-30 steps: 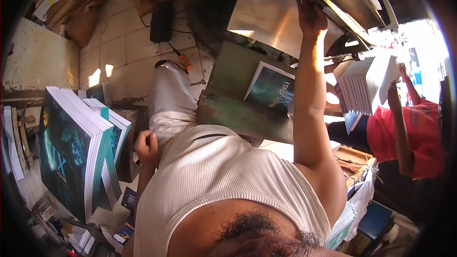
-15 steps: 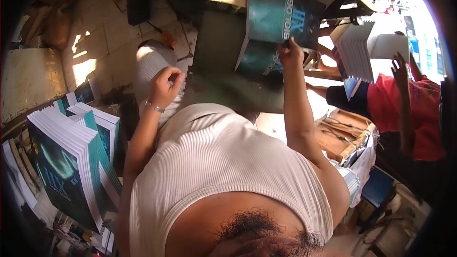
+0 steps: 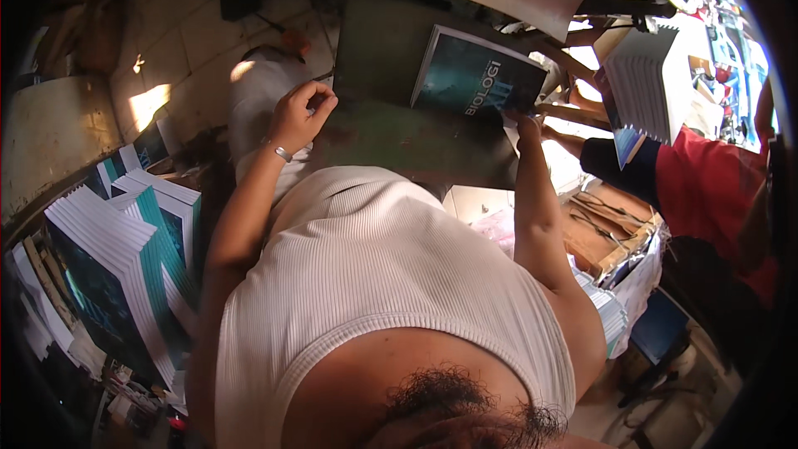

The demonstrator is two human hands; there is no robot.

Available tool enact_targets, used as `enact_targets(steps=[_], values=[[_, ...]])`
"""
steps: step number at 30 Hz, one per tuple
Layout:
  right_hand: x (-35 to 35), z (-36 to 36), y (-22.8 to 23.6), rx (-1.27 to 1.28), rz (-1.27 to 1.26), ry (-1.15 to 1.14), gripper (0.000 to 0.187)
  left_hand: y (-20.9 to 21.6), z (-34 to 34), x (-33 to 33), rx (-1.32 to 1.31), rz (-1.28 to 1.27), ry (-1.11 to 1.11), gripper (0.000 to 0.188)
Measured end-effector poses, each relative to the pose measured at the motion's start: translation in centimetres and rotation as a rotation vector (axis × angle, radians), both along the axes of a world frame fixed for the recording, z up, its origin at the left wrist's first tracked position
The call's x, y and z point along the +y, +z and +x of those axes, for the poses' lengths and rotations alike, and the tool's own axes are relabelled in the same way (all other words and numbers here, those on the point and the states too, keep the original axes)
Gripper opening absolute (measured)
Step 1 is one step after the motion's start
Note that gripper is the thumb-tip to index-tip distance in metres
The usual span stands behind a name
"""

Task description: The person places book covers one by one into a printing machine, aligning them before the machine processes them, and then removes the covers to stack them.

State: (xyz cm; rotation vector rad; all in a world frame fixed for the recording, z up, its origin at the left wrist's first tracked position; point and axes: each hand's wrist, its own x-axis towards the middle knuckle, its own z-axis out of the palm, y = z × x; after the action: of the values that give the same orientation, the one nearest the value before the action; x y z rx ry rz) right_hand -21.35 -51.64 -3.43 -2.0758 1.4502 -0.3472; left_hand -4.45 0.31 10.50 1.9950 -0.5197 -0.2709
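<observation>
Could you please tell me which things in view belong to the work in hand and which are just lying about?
Apparently in the work:
book, right hand at its corner;
green table beneath it;
stack at left, perhaps, as its dark teal covers look similar.

Seemingly just lying about:
wooden crate, right;
flat blue object, lower right.

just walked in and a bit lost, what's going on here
A person in a white top is at a green table where a dark teal book lies. Their right hand is at the book's near right corner; their left hand is raised beside the table, fingers loosely curled, with nothing visible in it. More books stand to the left. On the right, someone in red is near another stack of books.
</observation>
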Motion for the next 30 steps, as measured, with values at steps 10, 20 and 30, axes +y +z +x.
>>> enact_targets(steps=[10, 20, 30], values=[[3.0, 1.4, 1.3, 0.325, -0.091, 0.428, 0.058, -5.9, 3.2, -0.2, 0.254, 0.197, 0.046, 0.038], [16.8, 5.9, 2.7, -0.016, 0.229, 0.385, 0.071, -15.0, 6.1, -1.7, 0.413, 0.356, -0.164, 0.081], [30.2, 14.1, 10.9, 0.053, -0.346, 1.179, 0.097, -14.6, 5.8, -0.8, 0.377, 0.478, -0.115, 0.077]])
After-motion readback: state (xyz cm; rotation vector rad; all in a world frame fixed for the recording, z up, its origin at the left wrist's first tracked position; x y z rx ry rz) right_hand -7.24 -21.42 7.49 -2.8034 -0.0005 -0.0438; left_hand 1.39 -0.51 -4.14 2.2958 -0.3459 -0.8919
